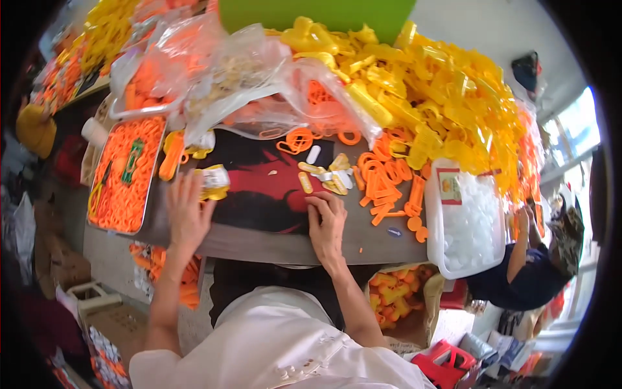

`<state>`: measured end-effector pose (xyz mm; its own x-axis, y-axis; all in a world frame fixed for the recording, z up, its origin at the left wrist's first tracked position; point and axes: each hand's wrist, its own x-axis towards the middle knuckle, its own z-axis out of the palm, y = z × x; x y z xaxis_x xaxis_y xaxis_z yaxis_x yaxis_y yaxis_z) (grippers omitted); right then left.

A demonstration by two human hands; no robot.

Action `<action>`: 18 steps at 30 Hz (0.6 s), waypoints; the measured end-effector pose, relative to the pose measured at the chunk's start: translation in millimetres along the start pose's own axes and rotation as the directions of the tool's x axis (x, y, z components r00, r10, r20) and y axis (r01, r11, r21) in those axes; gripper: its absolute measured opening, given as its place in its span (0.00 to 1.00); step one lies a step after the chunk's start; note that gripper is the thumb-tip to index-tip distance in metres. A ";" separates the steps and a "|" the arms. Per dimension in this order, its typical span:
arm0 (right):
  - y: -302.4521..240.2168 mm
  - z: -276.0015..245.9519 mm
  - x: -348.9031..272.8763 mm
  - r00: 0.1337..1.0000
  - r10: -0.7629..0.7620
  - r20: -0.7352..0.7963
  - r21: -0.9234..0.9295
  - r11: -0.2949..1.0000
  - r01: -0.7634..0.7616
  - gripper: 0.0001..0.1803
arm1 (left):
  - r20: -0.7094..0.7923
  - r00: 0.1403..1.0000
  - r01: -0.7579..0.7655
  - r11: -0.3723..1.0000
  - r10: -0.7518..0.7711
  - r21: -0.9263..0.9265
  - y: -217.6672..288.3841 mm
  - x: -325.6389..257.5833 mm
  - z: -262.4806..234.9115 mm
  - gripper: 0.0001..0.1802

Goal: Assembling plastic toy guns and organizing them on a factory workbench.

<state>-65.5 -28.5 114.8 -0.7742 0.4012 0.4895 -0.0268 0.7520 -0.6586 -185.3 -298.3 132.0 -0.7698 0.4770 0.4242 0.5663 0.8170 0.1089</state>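
Note:
My left hand [188, 211] lies flat on the table with fingers spread, its fingertips touching a small yellow and white plastic piece [214, 181]. My right hand [327, 223] rests on the dark red and black mat [259, 188], fingers curled, with nothing visibly in it. Just beyond it lie several small yellow and white plastic parts [327, 175]. Loose orange plastic parts [385, 185] are scattered to the right of those.
A metal tray of orange parts [123, 175] sits left. Clear bags of orange pieces [214, 71] and a big heap of yellow plastic parts [421, 91] fill the back. A clear tub of white pieces [466, 220] stands right. Another person [531, 259] sits at far right.

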 end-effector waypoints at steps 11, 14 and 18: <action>47.9 -54.5 69.6 0.925 0.136 -0.355 0.094 0.990 -0.110 0.05 | -0.129 0.991 -0.045 0.999 0.044 -0.005 -22.0 23.5 4.4 0.32; 105.8 -93.4 130.4 0.820 0.508 -0.266 0.439 0.821 -0.366 0.20 | -0.067 0.997 -0.061 0.915 0.037 -0.399 24.5 1.5 -6.8 0.23; 170.4 -105.5 194.8 0.751 0.644 -0.147 0.497 0.704 -0.506 0.31 | 0.003 0.979 -0.184 0.898 0.202 -0.399 78.1 -25.7 3.0 0.21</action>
<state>-154.2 233.0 158.2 -0.5055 0.8624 0.0277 0.0587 0.0664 -0.9961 -122.1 -245.7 127.0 -0.6404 0.6332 0.4348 0.7679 0.5169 0.3783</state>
